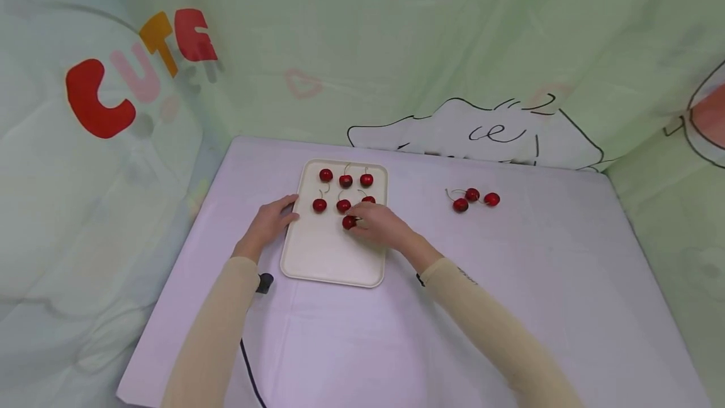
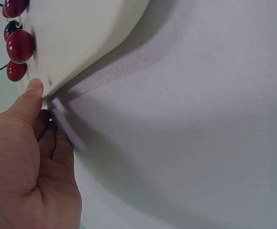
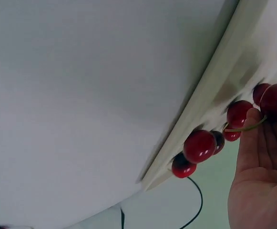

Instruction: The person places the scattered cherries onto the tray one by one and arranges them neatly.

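Observation:
A cream rectangular tray (image 1: 317, 257) lies on the table with several dark red cherries in rows toward its far end. My left hand (image 1: 270, 224) holds the tray's left rim, thumb on the edge and the other fingers against its side in the left wrist view. Over the tray, my right hand (image 1: 382, 226) pinches a cherry (image 3: 272, 101) between thumb and fingers, its stem (image 3: 245, 129) sticking out past the fingertips. That cherry is just nearer than the second row, close over the tray. My right fingers partly cover the row's right-hand cherry (image 1: 368, 199).
To the right of the tray, three more cherries (image 1: 460, 205) with stems lie together on the pale table (image 1: 538, 282). A black cable (image 1: 249, 367) runs below my left forearm. Printed fabric (image 1: 396, 36) hangs behind the table and at both sides.

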Motion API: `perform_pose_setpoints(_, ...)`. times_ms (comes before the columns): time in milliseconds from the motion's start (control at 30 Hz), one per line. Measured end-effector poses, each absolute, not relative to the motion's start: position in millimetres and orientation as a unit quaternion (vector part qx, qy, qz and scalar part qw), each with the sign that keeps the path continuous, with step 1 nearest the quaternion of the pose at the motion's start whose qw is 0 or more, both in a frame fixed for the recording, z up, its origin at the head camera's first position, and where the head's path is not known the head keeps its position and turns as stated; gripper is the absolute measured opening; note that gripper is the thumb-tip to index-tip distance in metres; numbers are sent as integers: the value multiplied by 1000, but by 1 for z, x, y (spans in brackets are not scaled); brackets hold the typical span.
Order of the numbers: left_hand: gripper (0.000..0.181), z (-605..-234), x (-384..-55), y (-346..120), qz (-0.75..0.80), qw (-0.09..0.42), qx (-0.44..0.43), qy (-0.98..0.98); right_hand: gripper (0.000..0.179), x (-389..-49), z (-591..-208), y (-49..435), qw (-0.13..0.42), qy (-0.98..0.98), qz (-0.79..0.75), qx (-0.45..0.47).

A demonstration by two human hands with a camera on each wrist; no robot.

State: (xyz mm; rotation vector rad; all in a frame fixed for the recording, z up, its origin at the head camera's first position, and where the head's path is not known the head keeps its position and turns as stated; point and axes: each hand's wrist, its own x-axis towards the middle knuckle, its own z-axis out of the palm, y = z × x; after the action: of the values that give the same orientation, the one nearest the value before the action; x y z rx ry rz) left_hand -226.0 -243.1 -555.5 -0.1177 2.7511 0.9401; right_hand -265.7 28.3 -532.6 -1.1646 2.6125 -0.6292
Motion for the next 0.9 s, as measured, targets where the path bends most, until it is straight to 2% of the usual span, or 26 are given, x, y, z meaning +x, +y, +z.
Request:
perform_pose_setpoints(233,55,-559,-230,-243,314,119,-39,941,32,-263,-543,-6,120,858,-168,-471)
perform_pose_setpoints(900,54,-557,-228,-245,315,106,-27,943,35,-249,-535,-38,145,826,-145,-525)
